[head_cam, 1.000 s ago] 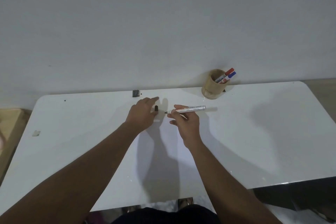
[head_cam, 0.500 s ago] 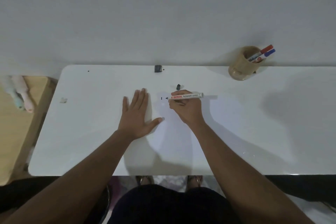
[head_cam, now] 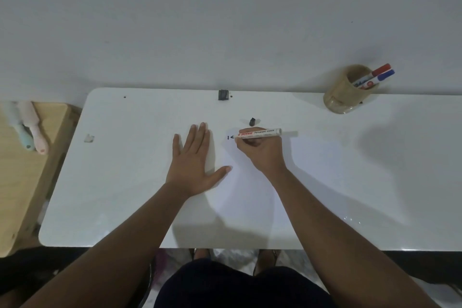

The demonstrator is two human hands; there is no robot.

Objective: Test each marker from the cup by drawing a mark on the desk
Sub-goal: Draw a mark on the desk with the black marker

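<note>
My right hand (head_cam: 261, 151) grips a white permanent marker (head_cam: 260, 132), held nearly flat with its dark tip pointing left at the white desk (head_cam: 125, 182). A short dark mark (head_cam: 228, 137) sits on the desk just left of the tip. The marker's black cap (head_cam: 252, 121) lies on the desk just behind it. My left hand (head_cam: 193, 162) rests flat on the desk, fingers spread, to the left of the mark. A tan cup (head_cam: 346, 91) at the back right holds a red-capped marker (head_cam: 380, 69) and a blue-capped marker (head_cam: 385, 74).
A small dark block (head_cam: 223, 95) sits at the desk's back edge against the wall. A small pale scrap (head_cam: 89, 138) lies near the desk's left end. A wooden surface (head_cam: 15, 182) on the left carries pink and pale-blue objects (head_cam: 27, 130). My lap and feet show below the front edge.
My left hand let go of the cap, which now lies on the desk, and went flat on the surface. My right hand lowered the marker tip to the desk and a dark mark appeared.
</note>
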